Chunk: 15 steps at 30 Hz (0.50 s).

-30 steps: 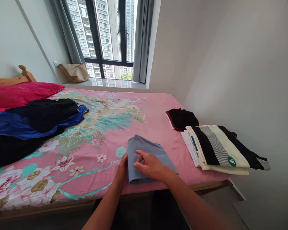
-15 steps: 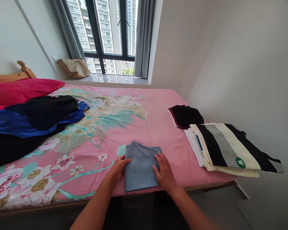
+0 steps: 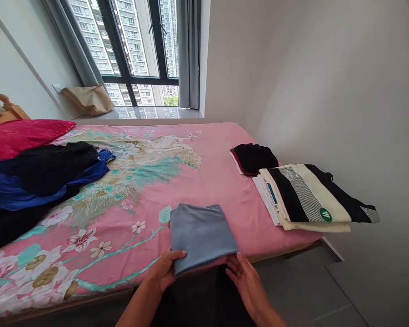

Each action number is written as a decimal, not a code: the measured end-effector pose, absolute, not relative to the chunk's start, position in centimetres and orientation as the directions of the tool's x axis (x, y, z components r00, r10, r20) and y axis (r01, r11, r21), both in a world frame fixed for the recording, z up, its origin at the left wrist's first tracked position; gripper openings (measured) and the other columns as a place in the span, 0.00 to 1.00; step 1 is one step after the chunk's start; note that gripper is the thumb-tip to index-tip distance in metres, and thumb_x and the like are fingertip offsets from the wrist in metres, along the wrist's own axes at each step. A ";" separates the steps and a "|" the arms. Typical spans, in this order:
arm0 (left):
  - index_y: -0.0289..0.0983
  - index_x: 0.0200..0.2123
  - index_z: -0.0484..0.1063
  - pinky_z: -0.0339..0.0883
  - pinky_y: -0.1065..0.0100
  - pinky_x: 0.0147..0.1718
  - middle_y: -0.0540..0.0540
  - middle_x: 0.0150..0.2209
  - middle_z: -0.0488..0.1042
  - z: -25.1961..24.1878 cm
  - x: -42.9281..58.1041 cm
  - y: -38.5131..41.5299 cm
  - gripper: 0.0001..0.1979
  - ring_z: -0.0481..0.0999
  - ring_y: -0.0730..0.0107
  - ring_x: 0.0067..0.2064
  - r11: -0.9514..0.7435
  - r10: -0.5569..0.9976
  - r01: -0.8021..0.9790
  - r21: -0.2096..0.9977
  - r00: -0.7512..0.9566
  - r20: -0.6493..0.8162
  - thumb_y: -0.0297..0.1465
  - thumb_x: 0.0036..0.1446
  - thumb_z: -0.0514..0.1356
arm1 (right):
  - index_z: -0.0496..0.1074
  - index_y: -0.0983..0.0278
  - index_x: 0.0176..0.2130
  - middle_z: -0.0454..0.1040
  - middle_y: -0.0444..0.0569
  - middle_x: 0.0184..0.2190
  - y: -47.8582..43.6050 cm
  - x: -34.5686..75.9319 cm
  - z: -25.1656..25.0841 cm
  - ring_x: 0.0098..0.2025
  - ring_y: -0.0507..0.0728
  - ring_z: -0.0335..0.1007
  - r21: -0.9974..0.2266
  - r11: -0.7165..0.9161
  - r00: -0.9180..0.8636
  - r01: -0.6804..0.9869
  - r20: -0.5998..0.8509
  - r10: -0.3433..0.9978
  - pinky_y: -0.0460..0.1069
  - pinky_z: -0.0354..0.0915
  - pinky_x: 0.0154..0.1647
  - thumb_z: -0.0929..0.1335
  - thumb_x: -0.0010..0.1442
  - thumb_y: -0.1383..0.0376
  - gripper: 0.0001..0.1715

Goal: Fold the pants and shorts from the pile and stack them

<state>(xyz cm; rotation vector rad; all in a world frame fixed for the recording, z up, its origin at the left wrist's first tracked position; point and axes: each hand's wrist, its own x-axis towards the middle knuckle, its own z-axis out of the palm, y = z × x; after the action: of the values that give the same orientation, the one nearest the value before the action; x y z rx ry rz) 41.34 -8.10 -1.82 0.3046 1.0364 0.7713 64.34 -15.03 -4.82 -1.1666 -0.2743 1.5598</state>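
Observation:
A folded blue-grey piece of cloth, a garment whose kind I cannot make out, lies at the near edge of the bed. My left hand is closed on its near left corner, thumb on top and fingers underneath. By the near right corner is my right hand, its fingers apart and palm turned inward; the fingertips are at the cloth's edge, and I cannot tell whether they touch it.
The bed's pink floral sheet spreads under everything. At right lie a stack of folded shirts and a folded black garment. Unfolded black and blue clothes lie at left near a red pillow. A paper bag stands on the windowsill.
My right hand has moved off the top of the cloth to its near right corner. My left hand has slid down to the near left corner. The view has turned slightly right.

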 end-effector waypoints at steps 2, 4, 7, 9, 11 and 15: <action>0.31 0.48 0.66 0.74 0.59 0.42 0.44 0.32 0.79 -1.6 42.0 -9.3 0.28 0.80 0.56 0.39 0.706 0.686 -0.455 0.543 0.251 -0.683 0.23 0.40 0.64 | 0.68 0.63 0.46 0.73 0.54 0.47 -16.3 63.0 -4.1 0.50 0.60 0.69 -0.550 -0.525 -0.156 -0.650 -0.579 0.800 0.55 0.64 0.51 0.68 0.51 0.43 0.33; 0.31 0.50 0.65 0.74 0.61 0.40 0.45 0.32 0.79 -1.3 42.7 -10.8 0.29 0.80 0.57 0.38 0.695 0.676 -0.495 0.522 0.205 -0.707 0.22 0.40 0.63 | 0.67 0.64 0.49 0.71 0.55 0.52 -16.6 61.5 -3.3 0.54 0.61 0.66 -0.473 -0.579 -0.327 -0.664 -0.513 0.794 0.56 0.64 0.52 0.66 0.52 0.41 0.36; 0.31 0.51 0.64 0.75 0.62 0.37 0.44 0.33 0.80 -0.5 43.6 -13.2 0.32 0.80 0.55 0.37 0.653 0.693 -0.528 0.544 0.125 -0.711 0.21 0.39 0.64 | 0.65 0.62 0.52 0.69 0.53 0.54 -15.5 59.2 -2.7 0.54 0.61 0.67 -0.435 -0.483 -0.279 -0.760 -0.453 0.847 0.57 0.66 0.49 0.63 0.55 0.42 0.35; 0.32 0.53 0.63 0.74 0.61 0.39 0.43 0.35 0.80 0.0 43.8 -14.8 0.35 0.79 0.53 0.40 0.632 0.712 -0.532 0.564 0.110 -0.694 0.24 0.37 0.65 | 0.64 0.62 0.53 0.70 0.53 0.53 -14.8 58.0 -2.6 0.51 0.62 0.69 -0.439 -0.435 -0.182 -0.786 -0.509 0.841 0.58 0.68 0.46 0.60 0.56 0.42 0.35; 0.34 0.54 0.64 0.73 0.59 0.42 0.43 0.38 0.80 0.2 43.8 -16.0 0.38 0.77 0.51 0.44 0.626 0.730 -0.527 0.575 0.136 -0.670 0.27 0.35 0.68 | 0.66 0.64 0.51 0.73 0.54 0.49 -14.3 57.6 -2.6 0.48 0.63 0.71 -0.451 -0.447 -0.132 -0.773 -0.575 0.807 0.59 0.70 0.43 0.61 0.56 0.44 0.34; 0.39 0.47 0.71 0.69 0.54 0.47 0.42 0.43 0.78 -1.1 43.2 -16.1 0.33 0.73 0.47 0.51 0.665 0.745 -0.419 0.619 0.305 -0.593 0.42 0.34 0.69 | 0.69 0.66 0.47 0.77 0.55 0.41 -13.7 59.6 -0.7 0.47 0.64 0.72 -0.444 -0.447 -0.093 -0.777 -0.620 0.779 0.58 0.71 0.44 0.65 0.55 0.49 0.28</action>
<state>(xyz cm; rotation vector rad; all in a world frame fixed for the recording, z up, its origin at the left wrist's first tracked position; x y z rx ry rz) 43.25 -16.13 -1.12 0.3821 0.9903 0.7954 59.59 -13.70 -0.65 -1.0053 -0.0031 1.7682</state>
